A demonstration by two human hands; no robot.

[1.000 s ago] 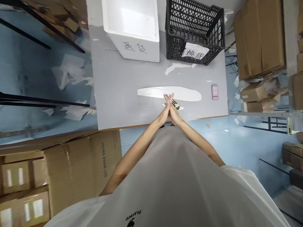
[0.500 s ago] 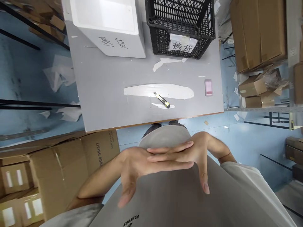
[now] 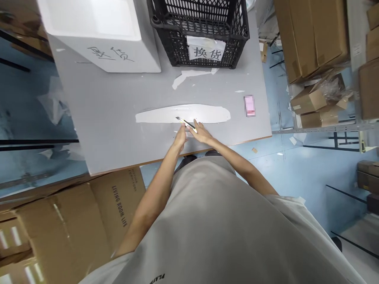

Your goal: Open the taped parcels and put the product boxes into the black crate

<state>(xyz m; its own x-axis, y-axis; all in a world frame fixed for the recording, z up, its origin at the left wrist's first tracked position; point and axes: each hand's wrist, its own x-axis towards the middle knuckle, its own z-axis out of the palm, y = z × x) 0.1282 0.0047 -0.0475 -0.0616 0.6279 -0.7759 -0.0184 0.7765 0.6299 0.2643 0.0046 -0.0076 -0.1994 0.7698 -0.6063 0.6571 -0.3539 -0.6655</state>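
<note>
Utility knife touched by loose right hand, left hand unclenched beside; foam box, crate beyond.

Paper label on the black crate up top reads 换货. The white foam box at upper left has 退货 handwritten on its side. The cardboard box at lower left says LIVING ROOM, rest unclear.

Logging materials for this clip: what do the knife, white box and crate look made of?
Knife: yellow-and-black plastic body, greyish blade, likely metal. White box: matte, thick-walled, probably foam. Crate: black moulded plastic, judging by its lattice.
</note>
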